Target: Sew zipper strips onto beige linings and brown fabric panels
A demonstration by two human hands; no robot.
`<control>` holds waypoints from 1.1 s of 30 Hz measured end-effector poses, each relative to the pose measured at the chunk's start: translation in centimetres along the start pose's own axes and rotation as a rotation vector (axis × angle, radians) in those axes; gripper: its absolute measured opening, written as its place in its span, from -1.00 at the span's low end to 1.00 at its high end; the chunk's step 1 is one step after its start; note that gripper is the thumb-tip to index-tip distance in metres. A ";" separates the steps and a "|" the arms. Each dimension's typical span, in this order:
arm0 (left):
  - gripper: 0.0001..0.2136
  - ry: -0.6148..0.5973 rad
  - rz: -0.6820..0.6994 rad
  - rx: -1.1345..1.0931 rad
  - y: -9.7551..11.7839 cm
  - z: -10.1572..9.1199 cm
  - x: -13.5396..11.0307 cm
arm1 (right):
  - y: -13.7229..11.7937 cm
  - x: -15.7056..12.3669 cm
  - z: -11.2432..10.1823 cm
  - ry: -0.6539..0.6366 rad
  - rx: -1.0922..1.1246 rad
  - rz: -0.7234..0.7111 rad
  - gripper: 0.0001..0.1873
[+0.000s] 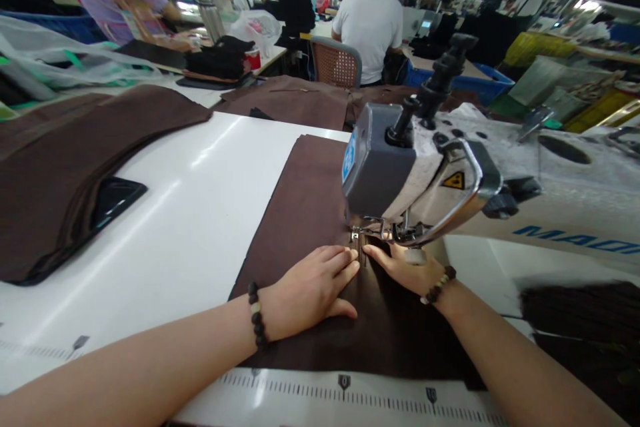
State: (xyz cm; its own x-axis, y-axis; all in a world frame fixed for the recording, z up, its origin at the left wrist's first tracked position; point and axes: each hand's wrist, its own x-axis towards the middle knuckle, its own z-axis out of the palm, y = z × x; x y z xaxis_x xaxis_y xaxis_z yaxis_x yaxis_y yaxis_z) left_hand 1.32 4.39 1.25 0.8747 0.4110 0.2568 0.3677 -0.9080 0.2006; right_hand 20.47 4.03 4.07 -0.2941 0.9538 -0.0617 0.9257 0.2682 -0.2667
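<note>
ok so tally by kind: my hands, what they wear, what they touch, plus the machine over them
hands: 2, left hand and right hand
bead bracelets: 2, left bracelet, right bracelet
brown fabric piece under both hands: 1
sewing machine: 1
total: 6

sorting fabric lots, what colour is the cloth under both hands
The cloth is plain dark brown, shown best in the head view.

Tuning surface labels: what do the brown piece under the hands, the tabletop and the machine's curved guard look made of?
Brown piece: matte cloth, limp, raw cut edges; weave unreadable.
Tabletop: glossy white, probably laminate; mirrors ceiling lights.
Guard: polished metal, likely chromed; bright streaked reflections.
</note>
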 end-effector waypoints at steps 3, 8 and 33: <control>-0.40 0.010 0.012 0.013 -0.2 0.1 0.0 | 0.0 0.1 0.1 0.008 0.022 -0.003 -0.71; -0.42 -0.004 0.033 0.020 -0.5 0.1 0.2 | -0.4 0.4 0.0 -0.023 -0.037 0.023 -0.73; -0.53 -0.028 0.021 -0.020 -0.4 -0.4 0.0 | -0.3 0.1 0.2 0.002 0.025 0.073 -0.69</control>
State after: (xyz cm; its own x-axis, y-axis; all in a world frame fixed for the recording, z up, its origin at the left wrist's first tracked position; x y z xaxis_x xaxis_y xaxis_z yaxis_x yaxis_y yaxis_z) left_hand 1.05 4.81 1.51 0.8907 0.3892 0.2350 0.3432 -0.9146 0.2139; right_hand 20.16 4.01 3.92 -0.2253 0.9710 -0.0800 0.9386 0.1943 -0.2852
